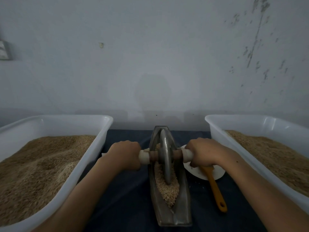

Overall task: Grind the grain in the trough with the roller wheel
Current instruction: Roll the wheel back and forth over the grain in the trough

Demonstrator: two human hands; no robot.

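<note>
**Roller wheel gripped at both ends over the grain-filled trough**

Two white plastic tubs are seen, one at the left edge of the frame [55, 124] and one at the right edge [250, 122], each filled with tan grain. Two hands, one wheel, one trough, one white dish and one yellow-handled utensil are counted between them.

The left hand [124, 155] is curled tightly round the pale left end of the axle handle [144, 156], left of centre. The roller wheel [165, 158], a thin grey metal disc, is held upright on edge in the middle of the frame, its lower rim sunk into the grain [167, 188]. The grain is heaped along the narrow channel of the trough [184, 203], a long boat-shaped metal vessel pointed at the far end and running from the lower centre up toward the wall. The right hand [203, 152] is wrapped round the pale right end of the handle, fingers closed fully beneath it. Just beside the trough on the right, a white dish [217, 173] is partly hidden under that hand, and a yellow-handled utensil [215, 190] is laid across it, its handle pointing to the lower right.

Everything is set on a dark blue cloth [127, 190]. A pale grey wall [150, 56] fills the upper frame, with flaking marks at the upper right.
</note>
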